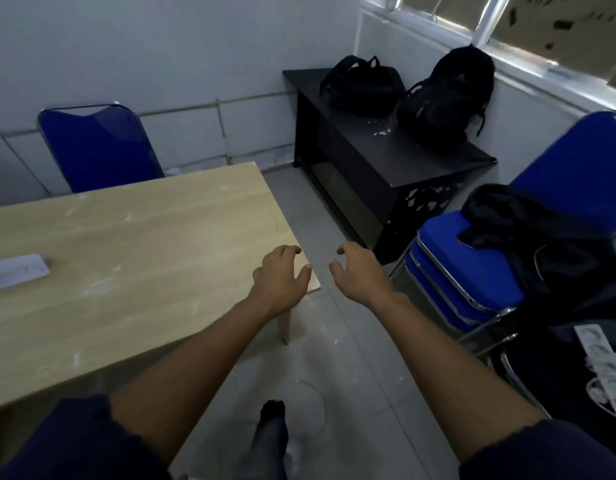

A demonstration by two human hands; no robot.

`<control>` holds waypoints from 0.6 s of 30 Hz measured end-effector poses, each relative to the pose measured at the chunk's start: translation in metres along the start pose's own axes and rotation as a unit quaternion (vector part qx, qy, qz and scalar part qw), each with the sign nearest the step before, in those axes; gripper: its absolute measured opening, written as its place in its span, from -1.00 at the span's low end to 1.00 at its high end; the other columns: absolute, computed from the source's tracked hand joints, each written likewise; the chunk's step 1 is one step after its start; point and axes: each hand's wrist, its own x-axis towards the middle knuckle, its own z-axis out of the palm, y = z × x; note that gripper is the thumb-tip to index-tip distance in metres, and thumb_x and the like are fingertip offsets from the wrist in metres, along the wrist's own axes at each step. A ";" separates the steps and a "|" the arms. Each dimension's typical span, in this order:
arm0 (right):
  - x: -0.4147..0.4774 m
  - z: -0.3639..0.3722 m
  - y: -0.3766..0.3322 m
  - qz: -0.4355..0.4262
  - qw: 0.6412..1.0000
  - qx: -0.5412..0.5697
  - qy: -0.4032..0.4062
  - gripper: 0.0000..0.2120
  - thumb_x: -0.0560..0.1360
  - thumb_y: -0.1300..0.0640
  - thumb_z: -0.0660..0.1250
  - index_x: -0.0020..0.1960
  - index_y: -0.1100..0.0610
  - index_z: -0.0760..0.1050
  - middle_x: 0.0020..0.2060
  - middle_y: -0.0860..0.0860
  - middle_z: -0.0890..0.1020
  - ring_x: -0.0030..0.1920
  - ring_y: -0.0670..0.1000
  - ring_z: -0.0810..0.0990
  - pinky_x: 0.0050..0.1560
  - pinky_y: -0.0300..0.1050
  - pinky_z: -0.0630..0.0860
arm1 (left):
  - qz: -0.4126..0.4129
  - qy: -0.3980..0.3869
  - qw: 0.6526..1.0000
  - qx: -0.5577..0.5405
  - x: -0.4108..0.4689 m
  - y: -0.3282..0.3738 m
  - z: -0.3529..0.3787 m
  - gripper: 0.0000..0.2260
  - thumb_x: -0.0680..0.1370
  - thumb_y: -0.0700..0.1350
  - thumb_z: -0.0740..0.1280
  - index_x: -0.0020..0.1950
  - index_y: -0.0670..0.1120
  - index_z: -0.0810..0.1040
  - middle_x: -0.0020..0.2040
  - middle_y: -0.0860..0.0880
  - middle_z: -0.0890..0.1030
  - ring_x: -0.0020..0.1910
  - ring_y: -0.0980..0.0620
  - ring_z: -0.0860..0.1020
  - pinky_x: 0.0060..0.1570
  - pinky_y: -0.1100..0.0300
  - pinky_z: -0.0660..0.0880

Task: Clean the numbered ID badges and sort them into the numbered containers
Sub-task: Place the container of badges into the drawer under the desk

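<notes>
My hands hang loosely curled and empty: left hand (pixel 282 277) over the worktop's (pixel 144 244) corner, right hand (pixel 357 271) past its edge, above the floor (pixel 348 362). A pale card (pixel 17 271) lies well left.

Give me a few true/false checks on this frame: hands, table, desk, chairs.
1. The left hand and the right hand both hold nothing. True.
2. The left hand is over the wooden table's corner. True.
3. The black desk is bare. False: two backpacks sit on it.
4. The stacked blue chairs carry nothing. False: a black garment lies on them.
5. Numbered containers stand on the table. False: none visible; only a flat pale item lies there.
</notes>
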 end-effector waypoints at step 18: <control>0.288 -0.033 0.012 -0.031 0.999 -0.004 -0.034 -0.61 0.62 -0.04 0.21 0.35 0.17 0.39 0.28 0.11 0.50 0.23 0.12 0.49 0.18 0.11 0.51 | -0.049 0.024 0.998 0.014 0.284 -0.001 -0.002 -0.56 0.63 0.09 0.21 0.46 -0.08 0.35 0.45 -0.06 0.40 0.41 -0.07 0.35 0.33 -0.10 0.36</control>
